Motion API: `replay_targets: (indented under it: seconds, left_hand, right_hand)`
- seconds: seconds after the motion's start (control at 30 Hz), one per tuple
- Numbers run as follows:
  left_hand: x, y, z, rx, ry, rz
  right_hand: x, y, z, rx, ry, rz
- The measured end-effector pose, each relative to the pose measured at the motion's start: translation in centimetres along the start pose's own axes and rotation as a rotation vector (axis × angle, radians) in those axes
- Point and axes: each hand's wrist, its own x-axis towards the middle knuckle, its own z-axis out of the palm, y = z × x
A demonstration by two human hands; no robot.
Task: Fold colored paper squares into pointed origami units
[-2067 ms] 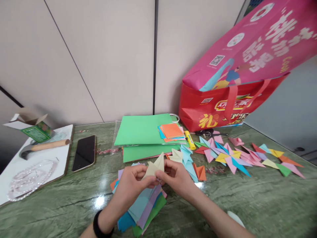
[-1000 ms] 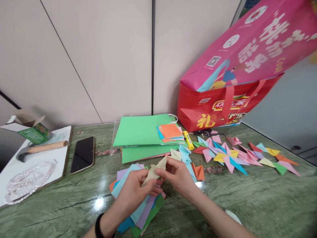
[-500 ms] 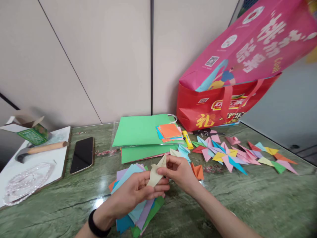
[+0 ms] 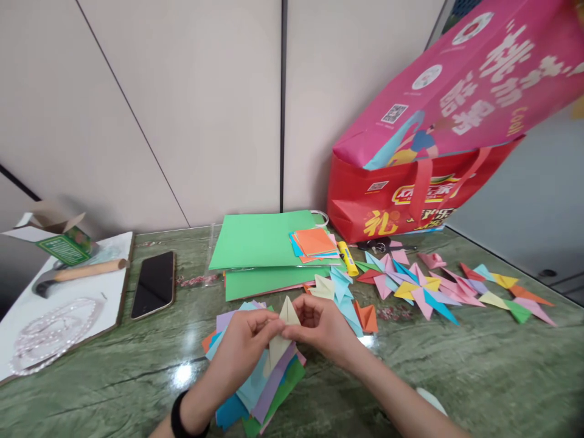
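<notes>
Between my two hands is a cream folded paper piece (image 4: 289, 311) with a pointed top and a center crease. My left hand (image 4: 249, 340) pinches its left side between thumb and fingers. From the right, my right hand (image 4: 319, 325) grips it with thumb and curled fingers. The lower part of the piece hangs below the thumbs. Beneath my hands lies a fanned stack of colored paper sheets (image 4: 269, 398) in blue, purple and green, partly covered by my left hand. Just beyond my right hand are folded cream and light-blue paper pieces (image 4: 343, 289) and an orange one (image 4: 366, 316).
Folded paper stars (image 4: 417, 286) spread across the right of the green table. Behind are green sheets (image 4: 260, 240), small orange squares (image 4: 314, 242), a yellow glue stick (image 4: 348, 258) and a red bag (image 4: 365, 207). At left lie a phone (image 4: 154, 285), a hammer (image 4: 86, 272) and clear beads (image 4: 57, 334).
The cream paper has turned upright, its point now facing away from me. My left hand has gone from lying open under it to pinching it, with both thumbs meeting at its middle.
</notes>
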Motion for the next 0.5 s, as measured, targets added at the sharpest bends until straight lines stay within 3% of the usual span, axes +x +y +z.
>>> replay_targets:
  seconds: [0.13,0.33,0.5]
  left_hand:
    - [0.1,-0.7,0.0,-0.071,0.083,-0.029]
    - [-0.1,-0.4,0.0,-0.098,0.093,-0.038]
    - [-0.4,0.2,-0.2,-0.107,0.064,-0.012]
  right_hand:
    - [0.1,-0.3,-0.1,0.045,-0.002,0.016]
    - [-0.1,-0.5,-0.5,0.081,0.031,0.111]
    - [-0.2,-0.4,-0.6,0.097,-0.009,0.101]
